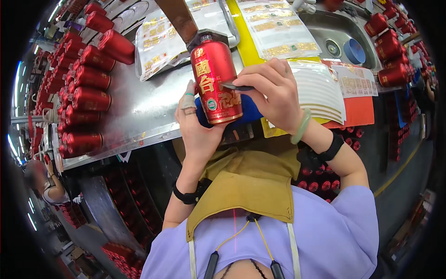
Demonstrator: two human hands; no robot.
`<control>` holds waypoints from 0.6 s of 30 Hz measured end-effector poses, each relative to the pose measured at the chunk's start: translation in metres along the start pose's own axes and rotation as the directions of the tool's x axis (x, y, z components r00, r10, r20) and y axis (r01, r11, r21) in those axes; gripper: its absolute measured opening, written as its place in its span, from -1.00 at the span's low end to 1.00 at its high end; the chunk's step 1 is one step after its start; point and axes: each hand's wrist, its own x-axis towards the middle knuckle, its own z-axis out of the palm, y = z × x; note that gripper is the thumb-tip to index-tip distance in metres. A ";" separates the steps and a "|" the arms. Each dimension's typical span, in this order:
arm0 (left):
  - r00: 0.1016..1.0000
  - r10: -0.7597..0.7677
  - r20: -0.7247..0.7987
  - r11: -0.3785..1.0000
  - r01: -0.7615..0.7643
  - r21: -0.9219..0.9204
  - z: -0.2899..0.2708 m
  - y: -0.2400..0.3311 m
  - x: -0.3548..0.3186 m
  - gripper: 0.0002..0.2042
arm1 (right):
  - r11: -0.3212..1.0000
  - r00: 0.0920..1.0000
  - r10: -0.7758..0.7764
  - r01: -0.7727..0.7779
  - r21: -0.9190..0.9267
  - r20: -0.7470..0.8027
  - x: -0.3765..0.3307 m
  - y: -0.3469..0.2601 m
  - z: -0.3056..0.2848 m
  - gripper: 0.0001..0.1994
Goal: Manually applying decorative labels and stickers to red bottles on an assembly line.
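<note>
My left hand (195,123) grips the upright red bottle (214,83) from its left; my right hand (274,95) pinches dark tweezers (237,87) against its right side.

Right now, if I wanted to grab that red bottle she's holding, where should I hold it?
Probably around the red bottle's round lower body, coming from the left side, as the left hand does. It is straight-sided there, and the right hand with its thin dark tool takes up the other side.
</note>
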 end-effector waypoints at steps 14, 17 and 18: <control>0.976 -0.105 0.190 0.975 0.138 -0.173 0.005 -0.021 0.004 0.04 | 0.949 0.972 -0.185 0.139 0.284 0.145 -0.034 -0.028 -0.014 -0.79; 0.973 -0.123 0.194 0.971 0.159 -0.180 0.004 -0.018 0.002 0.06 | 0.985 0.994 0.102 -0.106 0.133 0.038 -0.023 -0.018 -0.014 -0.76; 0.975 -0.141 0.170 0.966 0.173 -0.191 0.005 -0.019 0.000 0.07 | 0.991 0.994 0.100 -0.097 0.090 -0.032 -0.020 -0.010 -0.005 -0.75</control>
